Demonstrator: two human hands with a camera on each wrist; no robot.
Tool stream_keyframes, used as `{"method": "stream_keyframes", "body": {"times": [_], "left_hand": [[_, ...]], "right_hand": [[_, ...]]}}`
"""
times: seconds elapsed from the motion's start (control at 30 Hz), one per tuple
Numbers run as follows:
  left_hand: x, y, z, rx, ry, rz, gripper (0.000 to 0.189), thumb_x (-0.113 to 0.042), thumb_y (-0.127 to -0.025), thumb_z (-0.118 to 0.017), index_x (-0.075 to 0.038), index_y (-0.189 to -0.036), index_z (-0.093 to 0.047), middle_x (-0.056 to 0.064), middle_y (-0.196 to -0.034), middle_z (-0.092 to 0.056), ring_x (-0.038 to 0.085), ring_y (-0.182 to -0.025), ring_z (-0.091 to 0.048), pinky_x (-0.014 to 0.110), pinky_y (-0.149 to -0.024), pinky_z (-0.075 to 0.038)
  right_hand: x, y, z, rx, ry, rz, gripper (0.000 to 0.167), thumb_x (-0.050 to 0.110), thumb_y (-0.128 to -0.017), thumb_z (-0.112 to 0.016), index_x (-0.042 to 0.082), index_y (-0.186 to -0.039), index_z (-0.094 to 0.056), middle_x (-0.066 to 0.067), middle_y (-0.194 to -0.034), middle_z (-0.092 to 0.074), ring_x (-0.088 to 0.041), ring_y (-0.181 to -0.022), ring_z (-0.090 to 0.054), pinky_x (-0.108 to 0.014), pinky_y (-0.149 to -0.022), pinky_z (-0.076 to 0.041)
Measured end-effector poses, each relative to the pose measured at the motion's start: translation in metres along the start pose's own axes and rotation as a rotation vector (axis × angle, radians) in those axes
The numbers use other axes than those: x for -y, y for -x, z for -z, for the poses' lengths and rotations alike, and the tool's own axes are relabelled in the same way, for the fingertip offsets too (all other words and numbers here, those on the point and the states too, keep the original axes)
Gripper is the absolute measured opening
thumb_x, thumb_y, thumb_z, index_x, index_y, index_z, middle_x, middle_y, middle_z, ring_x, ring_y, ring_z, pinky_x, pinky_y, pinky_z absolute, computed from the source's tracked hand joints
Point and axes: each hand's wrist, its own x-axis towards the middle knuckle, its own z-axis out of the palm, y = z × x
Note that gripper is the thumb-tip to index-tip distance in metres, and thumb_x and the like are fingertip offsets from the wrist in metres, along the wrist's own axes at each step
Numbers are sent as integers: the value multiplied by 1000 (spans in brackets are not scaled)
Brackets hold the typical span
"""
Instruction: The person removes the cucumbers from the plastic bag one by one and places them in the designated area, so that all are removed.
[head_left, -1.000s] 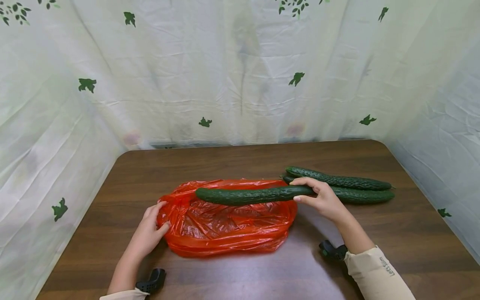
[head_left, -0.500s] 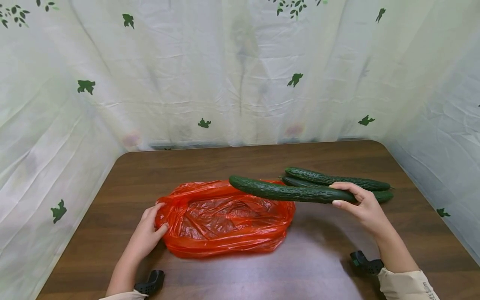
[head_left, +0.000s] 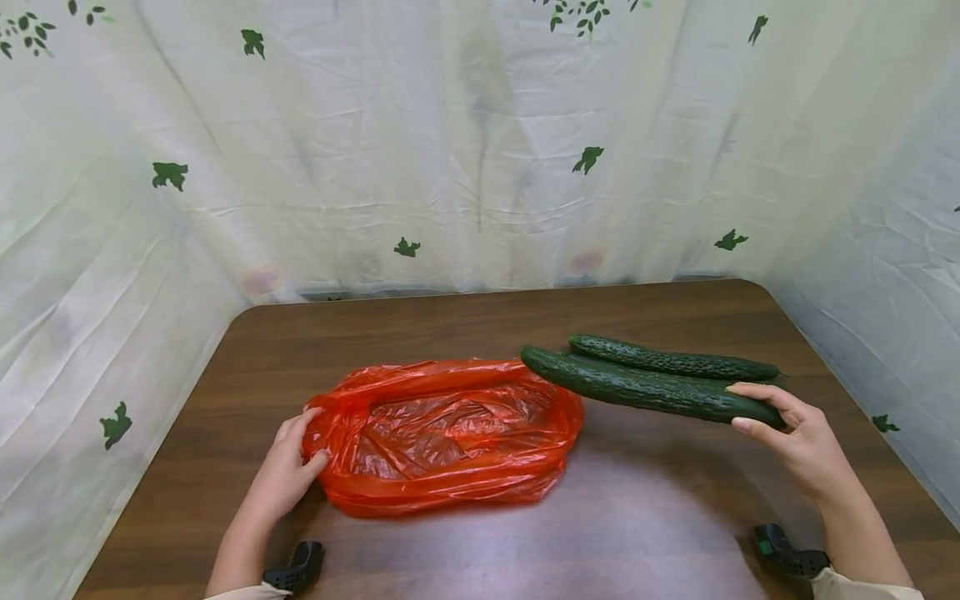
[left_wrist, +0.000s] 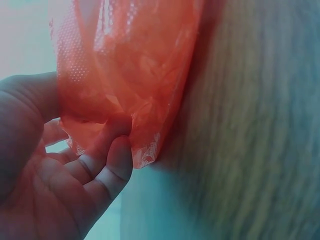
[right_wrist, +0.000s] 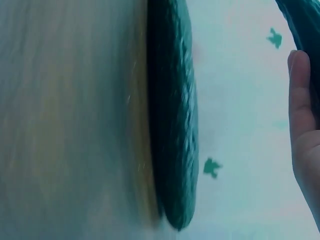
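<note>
At the left end of a red plastic bag (head_left: 442,493), my left hand (head_left: 279,483) grips the edge of the film. The left wrist view shows the fingers curled at the bag's corner (left_wrist: 145,75). The bag lies flat and wide, with its mouth spread upward. My right hand (head_left: 801,440) holds a long dark green cucumber (head_left: 637,390) by its right end, thumb in front and fingers behind. Its far tip overlaps the bag's right rim in the head view. Behind it a bumpy cucumber (head_left: 678,362) lies on the table; another is mostly hidden.
The brown wooden table (head_left: 360,325) has rounded back corners. A pale curtain (head_left: 480,150) with green leaf prints hangs round its back and sides. Black wrist devices sit at the left wrist (head_left: 298,568) and the right wrist (head_left: 787,553).
My right hand has moved to the right with the cucumber, carrying it from above the bag to in front of the other cucumbers. The left hand stays at the bag's edge.
</note>
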Motion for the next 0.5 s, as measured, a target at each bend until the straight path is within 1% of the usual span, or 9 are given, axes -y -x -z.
{"method": "stream_keyframes", "body": {"times": [0.07, 0.17, 0.23, 0.4, 0.43, 0.5], "left_hand": [[0, 0, 0, 2, 3, 3, 63, -5, -84, -56, 4, -137, -22, 28, -131, -24, 44, -112, -37, 56, -88, -36], [0, 0, 1, 1, 5, 1, 63, -5, -84, -56, 4, -137, -23, 28, -130, -24, 45, -112, -37, 57, -88, -36], [-1, 0, 1, -1, 1, -2, 63, -4, -84, -55, 4, -137, -23, 29, -130, -24, 45, -111, -37, 57, -88, -35], [-1, -1, 1, 1, -3, -4, 62, -3, -83, -54, 5, -136, -23, 29, -130, -24, 45, -111, -37, 58, -88, -35], [-1, -1, 1, 2, -4, -3, 62, -3, -83, -54, 5, -136, -23, 29, -130, -24, 45, -111, -37, 58, -88, -35], [-1, -1, 0, 4, -5, -1, 62, -3, -83, -54, 5, -136, -23, 29, -130, -24, 45, -111, -37, 58, -88, -35]], "right_hand": [[-2, 6, 7, -14, 53, -19, 41, -14, -81, -54, -3, -120, -51, 2, -116, -54, -5, -93, -55, -15, -69, -47], [-6, 14, 17, -31, 92, -60, 39, -12, -82, -54, -5, -120, -49, 6, -114, -56, -4, -91, -56, -15, -68, -46], [-8, 19, 24, -52, 142, -87, 39, -10, -83, -55, -3, -121, -50, 9, -114, -56, -1, -92, -54, -13, -67, -45], [-15, 29, 37, -90, 293, -147, 40, -4, -83, -57, 2, -122, -51, 16, -113, -53, 4, -103, -45, -9, -71, -39], [-16, 30, 39, -87, 308, -157, 40, -3, -84, -57, 3, -123, -51, 16, -115, -53, 5, -106, -42, -9, -74, -36], [-19, 32, 42, -78, 302, -179, 41, -1, -85, -57, 5, -124, -51, 16, -117, -52, 6, -111, -38, -8, -78, -30]]}}
